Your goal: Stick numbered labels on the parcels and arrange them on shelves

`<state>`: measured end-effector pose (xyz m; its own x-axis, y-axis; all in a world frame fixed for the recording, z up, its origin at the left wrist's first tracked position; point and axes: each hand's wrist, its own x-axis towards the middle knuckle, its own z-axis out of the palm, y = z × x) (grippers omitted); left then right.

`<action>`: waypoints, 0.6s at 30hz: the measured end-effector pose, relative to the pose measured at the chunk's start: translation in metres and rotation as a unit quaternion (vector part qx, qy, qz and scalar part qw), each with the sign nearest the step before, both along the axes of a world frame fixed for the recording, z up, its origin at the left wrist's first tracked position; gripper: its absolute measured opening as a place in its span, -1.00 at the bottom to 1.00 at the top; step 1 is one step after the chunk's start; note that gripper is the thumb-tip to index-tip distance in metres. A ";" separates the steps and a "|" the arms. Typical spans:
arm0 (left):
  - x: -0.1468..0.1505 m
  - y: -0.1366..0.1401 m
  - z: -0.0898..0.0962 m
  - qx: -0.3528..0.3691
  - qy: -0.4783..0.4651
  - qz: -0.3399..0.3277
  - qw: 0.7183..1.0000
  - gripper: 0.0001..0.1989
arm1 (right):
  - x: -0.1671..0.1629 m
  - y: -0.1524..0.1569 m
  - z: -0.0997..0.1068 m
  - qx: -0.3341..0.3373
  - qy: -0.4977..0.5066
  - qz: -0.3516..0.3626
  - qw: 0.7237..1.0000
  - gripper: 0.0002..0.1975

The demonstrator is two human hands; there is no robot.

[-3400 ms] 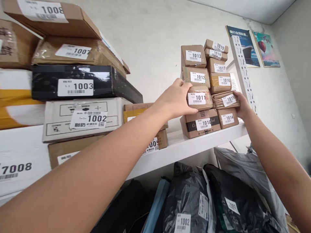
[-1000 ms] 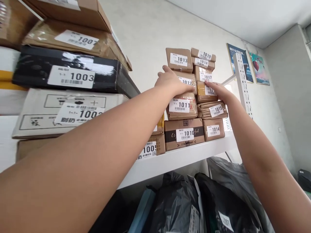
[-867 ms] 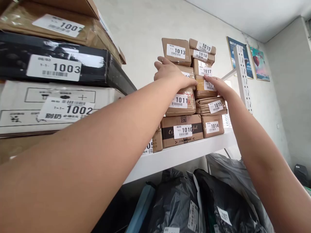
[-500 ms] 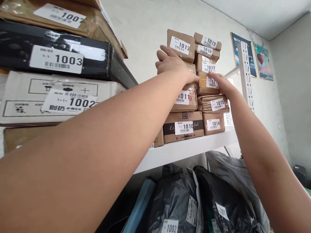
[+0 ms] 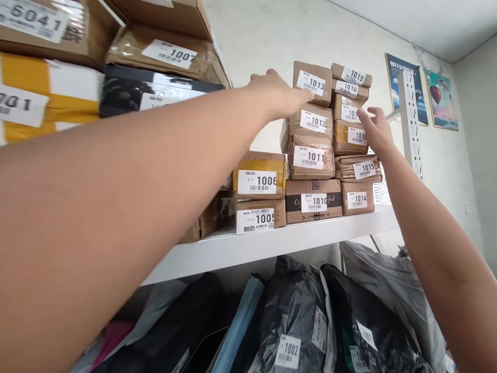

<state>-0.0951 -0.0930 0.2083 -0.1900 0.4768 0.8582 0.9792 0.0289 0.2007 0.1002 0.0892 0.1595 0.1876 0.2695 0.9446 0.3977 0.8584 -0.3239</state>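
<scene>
My left hand (image 5: pixel 276 96) reaches up at the left of the cardboard box marked 1013 (image 5: pixel 325 83). Its fingers are spread, with the thumb across the lower part of that box's label. Under it are the boxes marked 1012 (image 5: pixel 294 123), 1011 (image 5: pixel 329 160) and 1010 (image 5: pixel 294 212). My right hand (image 5: pixel 377 132) is at the right side of the neighbouring stack, fingers apart. Its thumb tip is by the label of the box marked 1017 (image 5: pixel 340 108), just above the box marked 1016 (image 5: pixel 340 137); whether it touches is unclear.
All these boxes stand on a white shelf (image 5: pixel 264 242). Boxes marked 1006 (image 5: pixel 281 176) and 1005 (image 5: pixel 280 212) are left of the stacks, more parcels further left. Black bagged parcels (image 5: pixel 291 290) sit below. A white perforated post (image 5: pixel 409 124) rises on the right.
The view has swung left, bringing more parcels into sight. My left thumb has moved up from the 1012 box to the 1013 label. My right hand has shifted off the 1016 box, upward.
</scene>
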 end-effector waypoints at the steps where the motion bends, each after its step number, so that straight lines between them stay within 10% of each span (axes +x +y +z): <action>1: -0.006 -0.007 0.001 -0.001 0.005 0.018 1.000 -0.11 | -0.002 -0.004 0.000 0.022 0.003 -0.018 1.000 -0.27; 6: -0.034 -0.037 -0.005 0.086 0.096 -0.016 0.992 -0.57 | -0.041 -0.039 0.011 0.091 -0.033 -0.092 0.991 -0.30; 18: -0.097 -0.100 -0.057 0.150 0.133 -0.023 0.979 -0.76 | -0.134 -0.036 0.079 -0.069 -0.070 -0.091 0.991 0.02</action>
